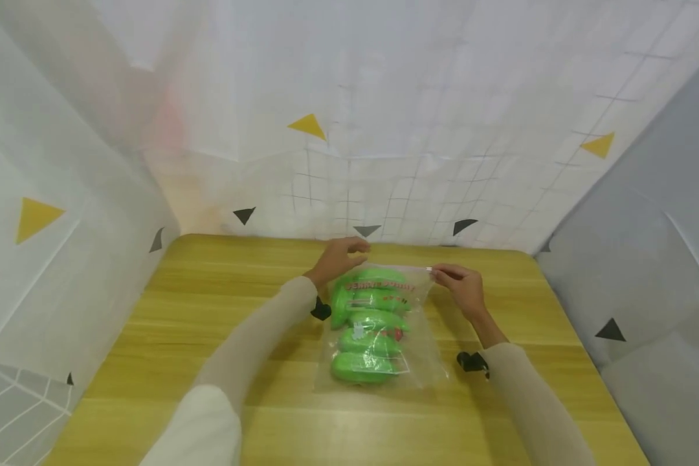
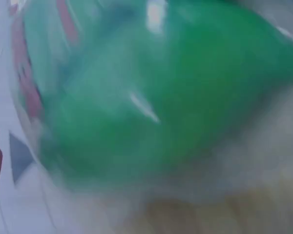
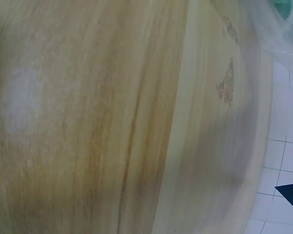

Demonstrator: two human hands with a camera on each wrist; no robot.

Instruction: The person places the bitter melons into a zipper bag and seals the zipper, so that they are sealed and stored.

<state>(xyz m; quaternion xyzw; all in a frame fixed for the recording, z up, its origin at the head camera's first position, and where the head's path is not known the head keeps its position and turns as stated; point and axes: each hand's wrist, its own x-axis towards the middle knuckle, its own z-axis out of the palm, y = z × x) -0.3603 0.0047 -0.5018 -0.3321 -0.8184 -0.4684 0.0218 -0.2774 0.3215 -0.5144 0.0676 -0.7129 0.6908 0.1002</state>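
A clear zip bag with printed lettering lies on the wooden table. Inside it, several glossy green oblong things are stacked in a column; one tapered green piece fills most of the left wrist view, blurred. At the bag's top right corner, my right hand pinches the small white zip slider between thumb and fingers. My left hand is over the top left corner, fingers pointing right along the zip edge, thumb apart from them. Only a sliver of the right hand shows in the right wrist view.
The wooden table has rounded far corners. White sheeting with grid lines and yellow, grey and black triangles stands behind it and at both sides. Dark wrist cameras sit under both forearms.
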